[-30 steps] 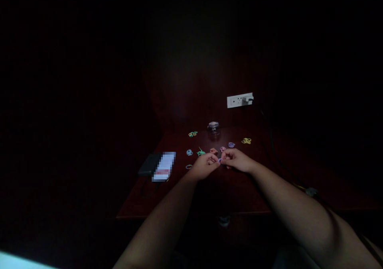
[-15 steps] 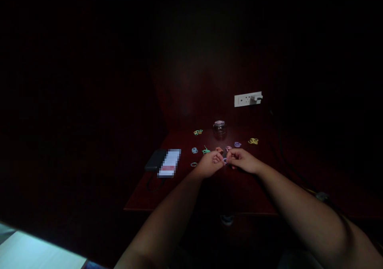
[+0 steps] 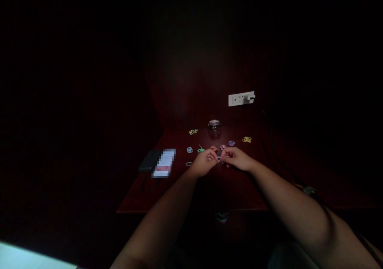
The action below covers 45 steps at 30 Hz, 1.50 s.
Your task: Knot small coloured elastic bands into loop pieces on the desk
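Between my two hands is a small pale purple band (image 3: pixel 219 159), pinched by the fingertips of my left hand (image 3: pixel 206 161) on one side and my right hand (image 3: pixel 235 158) on the other. Just beyond the fingers lie orange bands (image 3: pixel 213 148) and pink bands (image 3: pixel 223 147). Green bands (image 3: pixel 200 150) rest by my left hand, with blue bands (image 3: pixel 189 150) and a greyish band (image 3: pixel 189 164) farther left. Purple bands (image 3: pixel 231 143) and yellow bands (image 3: pixel 247 140) lie beyond my right hand.
A clear lidded jar (image 3: pixel 214 128) stands at the back, right of mixed bands (image 3: pixel 193 132). A phone (image 3: pixel 164 163) and a black case (image 3: pixel 149 160) lie left on the dark red table (image 3: pixel 131 199). The wall holds a socket (image 3: pixel 241 99); a cable runs down the right.
The whole view has shifted, so the table and items appear slightly farther left. Both hands keep their hold on the band, with little change in pose.
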Each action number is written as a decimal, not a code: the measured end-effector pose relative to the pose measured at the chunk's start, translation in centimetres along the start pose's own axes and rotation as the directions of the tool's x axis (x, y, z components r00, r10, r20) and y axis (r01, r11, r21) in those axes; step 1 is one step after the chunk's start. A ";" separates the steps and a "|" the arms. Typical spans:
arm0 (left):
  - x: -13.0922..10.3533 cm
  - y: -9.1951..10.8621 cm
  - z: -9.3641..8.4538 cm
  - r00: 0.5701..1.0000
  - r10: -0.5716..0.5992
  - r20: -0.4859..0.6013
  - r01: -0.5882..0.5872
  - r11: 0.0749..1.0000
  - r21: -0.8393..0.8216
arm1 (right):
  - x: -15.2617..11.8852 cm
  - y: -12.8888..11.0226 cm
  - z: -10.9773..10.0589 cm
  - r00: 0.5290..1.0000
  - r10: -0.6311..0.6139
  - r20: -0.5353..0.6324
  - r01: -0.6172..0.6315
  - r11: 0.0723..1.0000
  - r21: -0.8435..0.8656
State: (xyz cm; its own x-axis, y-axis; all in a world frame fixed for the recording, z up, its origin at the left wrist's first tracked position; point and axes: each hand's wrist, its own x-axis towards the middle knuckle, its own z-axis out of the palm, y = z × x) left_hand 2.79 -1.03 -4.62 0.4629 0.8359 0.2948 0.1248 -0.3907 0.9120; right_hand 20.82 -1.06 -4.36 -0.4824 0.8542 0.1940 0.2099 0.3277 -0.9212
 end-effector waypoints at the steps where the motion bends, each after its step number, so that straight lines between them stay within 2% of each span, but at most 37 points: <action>1: 0.0 0.0 0.0 1.000 -0.002 -0.010 0.002 1.000 0.011 | 0.0 -0.1 0.0 1.000 0.000 0.005 0.000 1.000 0.004; 12: 0.0 0.1 0.1 0.998 -0.056 0.025 0.057 0.997 -0.055 | 0.0 -0.4 0.2 1.000 0.010 -0.008 -0.010 1.000 0.021; 26: 0.1 -0.1 0.0 0.997 -0.070 -0.018 0.071 0.997 0.020 | -0.2 -0.6 0.0 0.999 0.010 0.040 -0.009 1.000 -0.011; 34: 0.0 0.1 0.0 0.997 -0.079 -0.004 0.079 0.997 -0.023 | -0.2 -0.5 0.0 0.999 0.002 0.047 -0.006 0.998 0.069; 45: 0.1 0.3 -0.2 0.993 -0.117 -0.029 0.118 0.992 0.047 | -0.2 -0.3 -0.2 0.998 0.003 0.065 -0.008 0.997 0.072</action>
State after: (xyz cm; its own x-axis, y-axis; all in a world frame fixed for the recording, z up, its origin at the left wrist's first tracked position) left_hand 2.68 -1.02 -4.22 0.4196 0.8866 0.1945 0.2195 -0.3071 0.9260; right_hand 20.98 -1.25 -4.05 -0.5363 0.8270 0.1685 0.1522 0.2912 -0.9445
